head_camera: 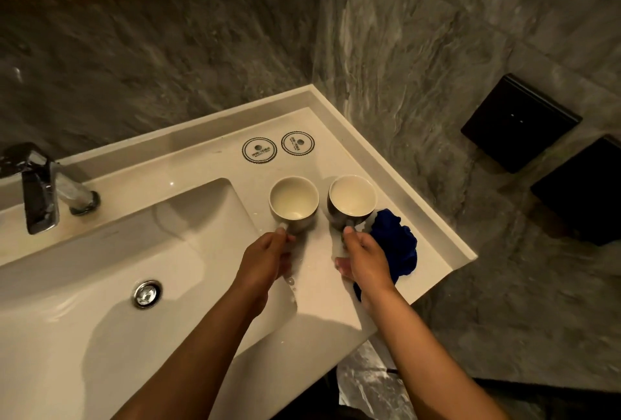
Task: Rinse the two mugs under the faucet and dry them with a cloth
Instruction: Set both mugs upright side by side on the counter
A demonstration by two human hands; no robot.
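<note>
Two mugs (pixel 294 202) (pixel 352 199) on counter (pixel 322 292), left hand (pixel 265 260), right hand (pixel 366 263) gripping handles, coaster (pixel 259 149) print unreadable

L hand (pixel 265 260) grips L mug (pixel 293 203) handle, R hand (pixel 364 260) R mug (pixel 351 201); blue cloth (pixel 396 244) beside.

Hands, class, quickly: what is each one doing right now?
Left hand: closed on the handle of the left mug, which stands on the counter.
Right hand: closed on the handle of the right mug, beside the blue cloth.
</note>
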